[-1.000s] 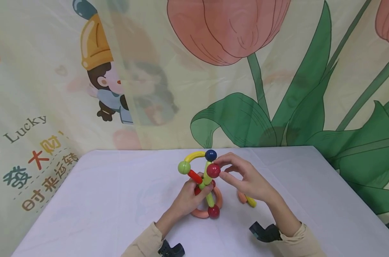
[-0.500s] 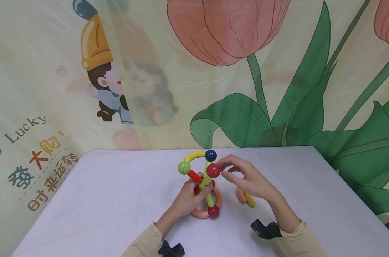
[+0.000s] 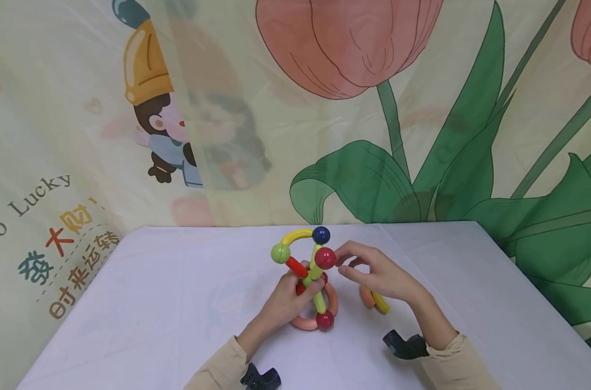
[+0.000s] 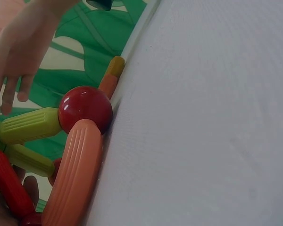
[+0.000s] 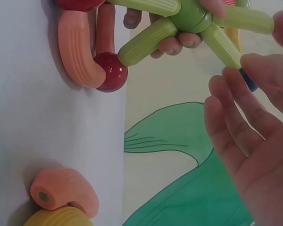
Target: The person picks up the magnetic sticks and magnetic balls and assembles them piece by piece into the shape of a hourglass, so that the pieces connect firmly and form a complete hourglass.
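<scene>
My left hand point(image 3: 286, 299) grips a magnetic ball-and-stick model around its middle, near a green ball point(image 5: 192, 16) from which several lime rods spread. At the model's top are a dark blue ball point(image 3: 321, 235), a red ball point(image 3: 325, 258), a yellow curved rod point(image 3: 297, 236) and a lime-green ball point(image 3: 280, 253). A straight red rod point(image 3: 297, 267) slants below that. Salmon curved rods point(image 4: 75, 174) and red balls point(image 5: 112, 72) form its base at the tabletop. Beside the upper red ball, my right hand point(image 3: 380, 272) holds nothing, its fingers loosely bent and apart from the model.
Right of the model, a loose salmon curved rod point(image 3: 367, 297) and a yellow curved rod point(image 3: 380, 303) lie together on the white-covered table point(image 3: 178, 303). A printed flower curtain point(image 3: 354, 184) hangs behind the table's back edge. Dark wrist cameras point(image 3: 405, 345) sit at both sleeves.
My right hand has drawn back slightly, right and down, from the upper red ball, opening a small gap. The left hand and the model hold nearly still.
</scene>
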A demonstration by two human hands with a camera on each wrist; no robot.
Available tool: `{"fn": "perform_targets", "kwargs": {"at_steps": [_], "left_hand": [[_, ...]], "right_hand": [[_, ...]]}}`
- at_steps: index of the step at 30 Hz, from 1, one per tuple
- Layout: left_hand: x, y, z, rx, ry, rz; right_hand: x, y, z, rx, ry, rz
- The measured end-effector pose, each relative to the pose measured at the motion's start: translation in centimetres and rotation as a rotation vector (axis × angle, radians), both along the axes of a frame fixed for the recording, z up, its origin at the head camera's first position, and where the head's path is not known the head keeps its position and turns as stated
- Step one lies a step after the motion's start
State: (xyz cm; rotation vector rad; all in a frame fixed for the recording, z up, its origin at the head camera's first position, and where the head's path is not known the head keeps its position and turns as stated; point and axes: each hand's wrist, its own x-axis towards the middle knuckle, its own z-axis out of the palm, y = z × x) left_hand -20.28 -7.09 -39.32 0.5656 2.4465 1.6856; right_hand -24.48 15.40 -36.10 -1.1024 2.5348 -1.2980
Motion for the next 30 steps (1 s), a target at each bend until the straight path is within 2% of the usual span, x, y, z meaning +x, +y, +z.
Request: {"fn": "perform_targets", "kwargs": {"at_steps": [8,15,30], "left_hand": [[-0.1,0.1,0.0,0.002,0.003,-0.003],[-1.6,-0.1,-3.3,-0.001,0.049,0.009],[-1.7,-0.1,-3.4,0.009,0.036,0.013]], "right_hand": [[-0.5,0.2,-0.9,0.067,-0.033,0.019],[-0.8,0.4,-1.5,0.116,-0.092,0.016],[-1.8,1.5,-3.4,0.210,-0.206,0.016]]}}
